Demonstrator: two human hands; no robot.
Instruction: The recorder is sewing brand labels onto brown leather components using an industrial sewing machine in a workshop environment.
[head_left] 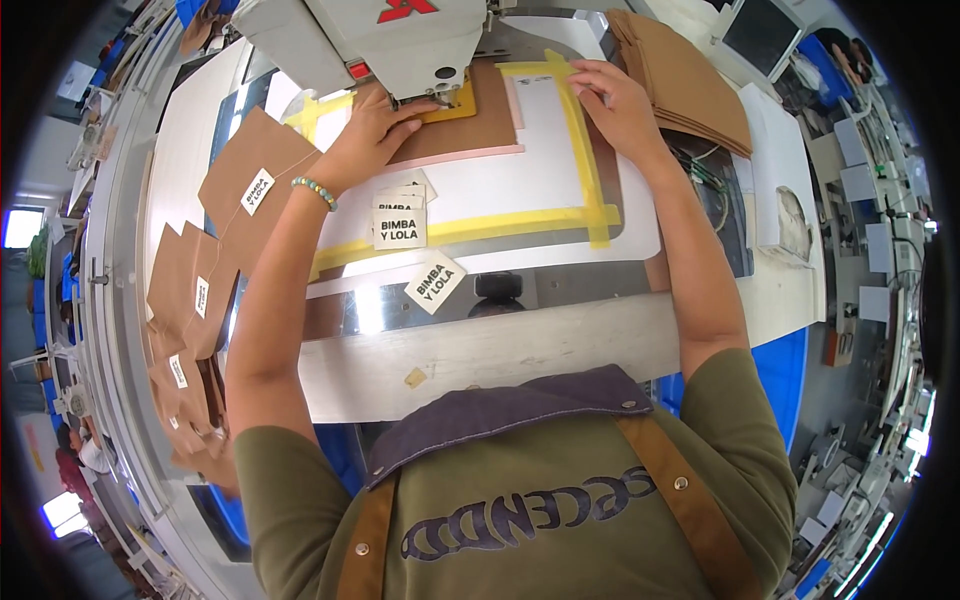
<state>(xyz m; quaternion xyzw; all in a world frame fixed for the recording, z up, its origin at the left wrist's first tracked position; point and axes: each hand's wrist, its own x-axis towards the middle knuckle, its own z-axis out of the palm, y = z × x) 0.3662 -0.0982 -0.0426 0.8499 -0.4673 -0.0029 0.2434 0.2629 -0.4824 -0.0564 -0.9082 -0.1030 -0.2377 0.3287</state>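
Observation:
A brown fabric panel (500,115) lies beneath the head of a white sewing machine (400,45), inside pink strips on a white sheet. Under the needle area, a yellow plate (460,104) rests on the panel. My left hand (378,135), a beaded bracelet at its wrist, lies on the panel with fingers stretched toward that plate. The machine head hides part of the fingertips. At the sheet's right side, my right hand (615,108) has its fingers apart near the yellow tape (585,150) and holds nothing. White printed labels (400,228) sit in a small pile below the panel.
One loose label (435,282) lies on the metal strip near me. To the left, brown pieces with white labels (262,180) overlap and hang over the table edge. Stacked brown panels (685,85) stand at the far right, with cables (705,175) beside them.

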